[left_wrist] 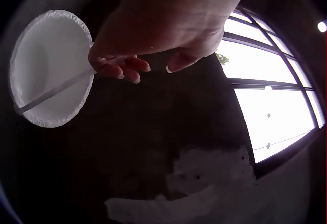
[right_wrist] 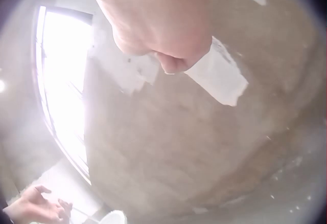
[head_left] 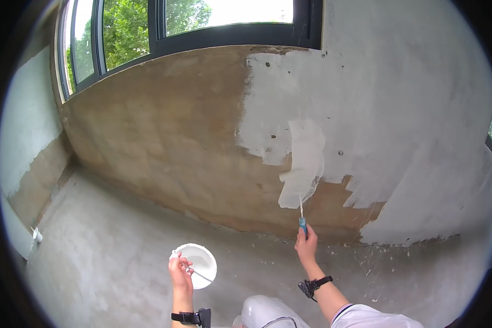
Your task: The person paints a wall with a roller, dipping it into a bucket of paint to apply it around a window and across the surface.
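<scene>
Reaching up to wall: blue-handled tool with thin metal shaft [head_left: 302, 217], tip at lower edge of wet white streak [head_left: 305, 164]. Right hand [head_left: 306, 246] grip clamped round handle end, arm stretched, likely for reach. Brown bare plaster wall [head_left: 164, 131] lies left of streak, white-coated part to right. Left hand [head_left: 180, 272] grip pinched on rim of shallow round white bowl [head_left: 203, 262], thin white strip [left_wrist: 56, 90] across it. Bowl held low over grey concrete floor [head_left: 109, 257], near body, probably handy to tool. Dark-framed window [head_left: 229, 34] above.
</scene>
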Tool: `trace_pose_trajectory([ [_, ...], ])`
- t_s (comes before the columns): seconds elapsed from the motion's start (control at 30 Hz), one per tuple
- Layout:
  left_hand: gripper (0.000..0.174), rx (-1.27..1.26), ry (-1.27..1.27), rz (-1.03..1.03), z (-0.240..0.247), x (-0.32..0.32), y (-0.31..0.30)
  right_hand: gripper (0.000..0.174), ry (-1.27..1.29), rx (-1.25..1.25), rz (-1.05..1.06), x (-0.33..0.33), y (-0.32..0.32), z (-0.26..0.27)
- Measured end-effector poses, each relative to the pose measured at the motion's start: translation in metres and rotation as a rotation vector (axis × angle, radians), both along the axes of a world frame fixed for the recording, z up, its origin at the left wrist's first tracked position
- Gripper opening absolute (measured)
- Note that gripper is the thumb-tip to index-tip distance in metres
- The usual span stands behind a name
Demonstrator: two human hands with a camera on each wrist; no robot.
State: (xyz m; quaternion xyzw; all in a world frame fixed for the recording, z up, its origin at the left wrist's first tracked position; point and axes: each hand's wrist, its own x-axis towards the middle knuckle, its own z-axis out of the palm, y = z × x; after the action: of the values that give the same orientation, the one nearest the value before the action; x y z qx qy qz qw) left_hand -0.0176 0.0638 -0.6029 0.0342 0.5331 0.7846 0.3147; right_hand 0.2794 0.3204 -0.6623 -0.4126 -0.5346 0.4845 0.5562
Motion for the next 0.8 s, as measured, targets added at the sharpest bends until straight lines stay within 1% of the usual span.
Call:
trace_pose_trajectory([
  [0.1,0.052,-0.017,-0.02,0.041,-0.004,-0.005,0.0,0.025,0.197,-0.008,0.124,-0.027,0.014,0.072],
  [0.17,0.052,-0.024,-0.016,0.056,-0.006,-0.008,-0.001,0.026,0.199,0.018,0.138,-0.045,0.027,0.102],
  [0.2,0.052,-0.027,-0.009,0.07,-0.008,-0.01,-0.002,0.027,0.204,0.048,0.151,-0.05,0.031,0.109],
  [0.23,0.051,-0.017,-0.018,0.08,-0.012,-0.013,-0.004,0.027,0.198,0.047,0.151,-0.052,0.035,0.109],
  [0.27,0.051,-0.016,-0.024,0.08,-0.014,-0.014,-0.006,0.026,0.17,0.096,0.129,-0.055,0.041,0.106],
  [0.3,0.051,-0.011,-0.029,0.094,-0.014,-0.015,-0.008,0.025,0.143,0.146,0.107,-0.057,0.046,0.1],
  [0.33,0.05,-0.007,-0.034,0.109,-0.015,-0.017,-0.01,0.025,0.139,0.145,0.11,-0.056,0.049,0.088],
  [0.37,0.053,0.003,-0.041,0.097,-0.02,-0.021,-0.013,0.027,0.105,0.136,0.083,-0.05,0.05,0.068],
  [0.53,0.056,0.029,-0.051,0.114,-0.012,-0.022,-0.027,0.038,-0.143,0.155,-0.09,-0.008,0.042,-0.073],
  [0.6,0.057,0.056,-0.058,0.114,-0.006,-0.022,-0.032,0.035,-0.241,0.218,-0.2,0.008,0.036,-0.121],
  [0.63,0.056,0.078,-0.061,0.12,-0.002,-0.02,-0.034,0.035,-0.24,0.216,-0.196,0.011,0.027,-0.122],
  [0.7,0.056,0.098,-0.063,0.125,0.0,-0.019,-0.037,0.033,-0.429,0.077,-0.221,0.02,0.01,-0.125],
  [0.73,0.055,0.117,-0.061,0.118,0.0,-0.019,-0.037,0.033,-0.429,0.075,-0.22,0.018,0.007,-0.128],
  [0.8,0.054,0.137,-0.056,0.116,0.002,-0.019,-0.039,0.033,-0.507,0.152,-0.28,0.008,0.0,-0.124],
])
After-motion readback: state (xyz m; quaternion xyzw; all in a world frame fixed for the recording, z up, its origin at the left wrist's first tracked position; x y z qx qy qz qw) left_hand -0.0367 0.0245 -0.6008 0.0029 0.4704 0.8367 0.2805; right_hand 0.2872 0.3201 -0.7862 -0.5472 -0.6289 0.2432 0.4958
